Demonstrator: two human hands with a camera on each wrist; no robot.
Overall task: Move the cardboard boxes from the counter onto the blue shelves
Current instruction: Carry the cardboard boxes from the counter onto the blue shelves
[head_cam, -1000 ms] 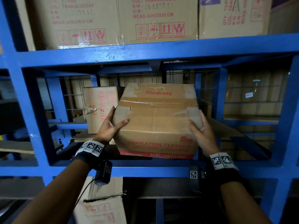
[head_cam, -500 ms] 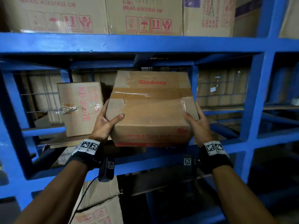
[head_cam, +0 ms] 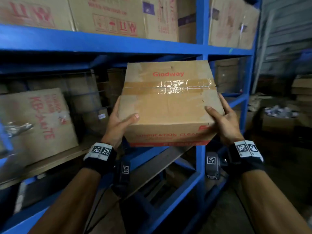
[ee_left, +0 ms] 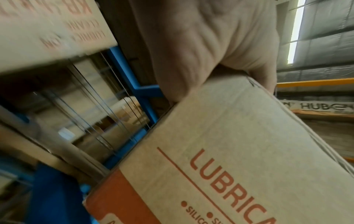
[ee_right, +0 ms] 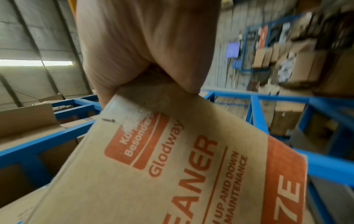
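I hold a taped cardboard box (head_cam: 168,105) marked "Glodway" in red, in front of the blue shelves (head_cam: 101,43), level with the middle tier and its right-hand upright. My left hand (head_cam: 118,122) grips its left near corner, thumb lying on top. My right hand (head_cam: 221,119) grips the right near corner the same way. The left wrist view shows my left hand (ee_left: 201,50) clamped over the box (ee_left: 239,159) edge. Seen from the right wrist, my right hand (ee_right: 145,45) clasps the box (ee_right: 172,166) corner. The box hangs in the air, tilted toward me.
Another cardboard box (head_cam: 35,122) with red lettering stands on the middle shelf at the left. Large cartons (head_cam: 104,16) fill the top shelf. A blue upright (head_cam: 200,81) stands just behind the held box. More boxes (head_cam: 278,119) sit on the floor at the right.
The box has come back out of the shelf bay and shifted right, toward the upright. Both hands keep their grip. My view has swung right.
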